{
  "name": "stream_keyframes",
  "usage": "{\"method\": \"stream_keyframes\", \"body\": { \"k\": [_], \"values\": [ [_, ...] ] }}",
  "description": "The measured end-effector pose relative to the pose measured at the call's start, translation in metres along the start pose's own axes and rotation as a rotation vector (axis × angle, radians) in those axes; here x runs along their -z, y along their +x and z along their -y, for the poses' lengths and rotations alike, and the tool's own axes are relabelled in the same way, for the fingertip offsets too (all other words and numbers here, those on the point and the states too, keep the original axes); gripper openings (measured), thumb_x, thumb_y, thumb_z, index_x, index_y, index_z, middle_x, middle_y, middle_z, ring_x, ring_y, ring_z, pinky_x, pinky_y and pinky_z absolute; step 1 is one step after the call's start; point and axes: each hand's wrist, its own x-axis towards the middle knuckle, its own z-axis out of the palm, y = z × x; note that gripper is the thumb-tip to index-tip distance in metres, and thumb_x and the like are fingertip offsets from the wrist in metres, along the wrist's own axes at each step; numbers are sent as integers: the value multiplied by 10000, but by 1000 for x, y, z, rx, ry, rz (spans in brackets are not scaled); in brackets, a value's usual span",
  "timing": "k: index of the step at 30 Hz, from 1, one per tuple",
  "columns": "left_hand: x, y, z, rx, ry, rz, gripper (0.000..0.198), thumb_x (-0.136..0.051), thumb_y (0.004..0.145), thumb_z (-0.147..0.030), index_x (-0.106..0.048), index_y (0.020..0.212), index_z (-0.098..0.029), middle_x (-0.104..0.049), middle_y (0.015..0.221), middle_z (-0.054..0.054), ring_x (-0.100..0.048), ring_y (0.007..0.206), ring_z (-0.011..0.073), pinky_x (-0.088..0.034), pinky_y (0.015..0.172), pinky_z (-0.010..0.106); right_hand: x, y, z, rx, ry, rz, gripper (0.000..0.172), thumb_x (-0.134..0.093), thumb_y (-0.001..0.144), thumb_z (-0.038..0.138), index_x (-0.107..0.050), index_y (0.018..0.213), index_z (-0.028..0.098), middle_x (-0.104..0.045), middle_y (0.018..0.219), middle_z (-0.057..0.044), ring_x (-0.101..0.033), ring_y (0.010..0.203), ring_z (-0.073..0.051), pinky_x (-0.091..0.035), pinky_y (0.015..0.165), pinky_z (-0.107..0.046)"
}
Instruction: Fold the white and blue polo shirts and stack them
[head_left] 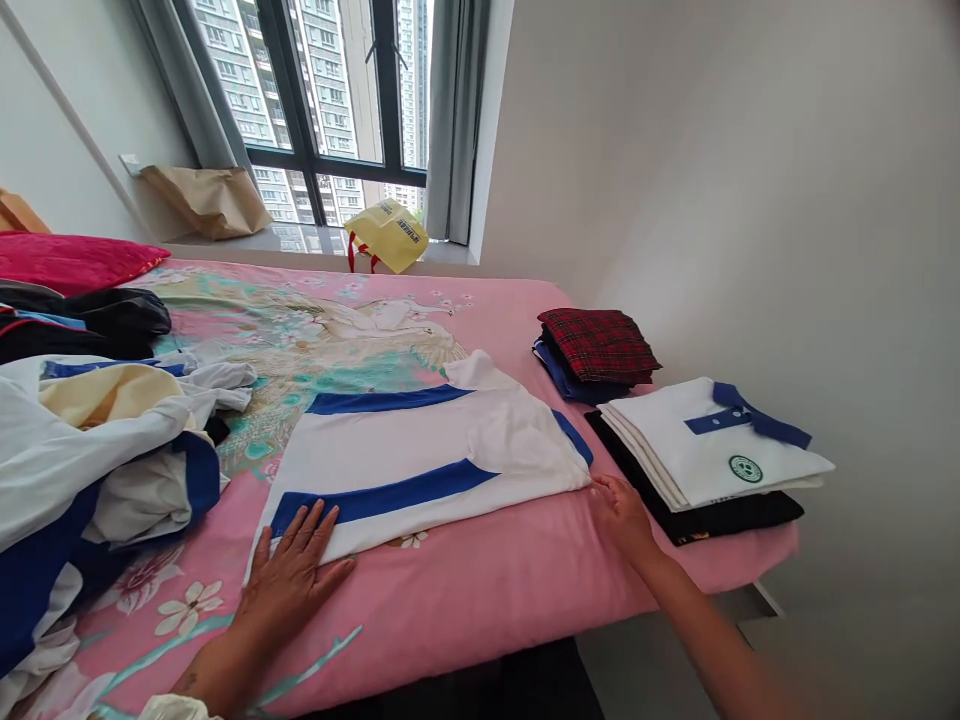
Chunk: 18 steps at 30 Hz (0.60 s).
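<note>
one left grip (289, 570) is lying spread on the left end of the white-and-blue shirt (397, 445), whose long axis is running rightward along the bed (480, 590); i am not making out lettering on the yellow bag (386, 235); the right grip (622, 512) is pinching the near right corner; a green badge (745, 469) is looking illegible.

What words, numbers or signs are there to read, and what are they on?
Nothing is clear enough to read.
Yellow bag: dark letters, too small and blurred.
Green badge on the folded white shirt: too small.
Black cloth under it: a tiny mark, unclear.
</note>
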Motion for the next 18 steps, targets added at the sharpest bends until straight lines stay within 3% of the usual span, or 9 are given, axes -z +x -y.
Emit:
{"method": "stream_keyframes", "body": {
  "k": [5, 8, 14, 18],
  "values": [
    [1, 1, 0, 10, 34, 10, 717, -367, 802, -617, -378, 1396, -216, -288, 1499, 50, -212, 1393, 271, -35, 1110, 523, -8, 30, 13, -124, -3, 91, 282, -503, 759, 394, -618, 878, 166, -638, 917, -98, -559, 910, -233, -398, 882, -376],
    [2, 0, -1, 11, 42, 1, 718, -348, 809, -620, -373, 1398, -211, -283, 1502, 51, -213, 1394, 263, -32, 1115, 512, -7, 44, 17, -177, 10, 130, 187, -499, 741, 358, -575, 727, 187, -616, 785, -51, -554, 769, -189, -417, 745, -313],
    [1, -1, 0, -5, 41, -20, 717, -349, 816, -612, -366, 1402, -200, -283, 1503, 63, -194, 1401, 254, -32, 1118, 500, 5, 54, 13, -246, 61, 250, 210, -467, 773, 367, -564, 841, 193, -596, 711, 4, -516, 599, -122, -360, 556, -229],
    [2, 0, -1, -5, 9, -32, 705, -376, 814, -601, -376, 1397, -205, -294, 1500, 78, -208, 1396, 262, -46, 1116, 509, 3, 55, 9, -284, 26, 337, 202, -500, 749, 377, -558, 711, 188, -588, 650, 5, -511, 563, -120, -333, 514, -224]
  ]
}}
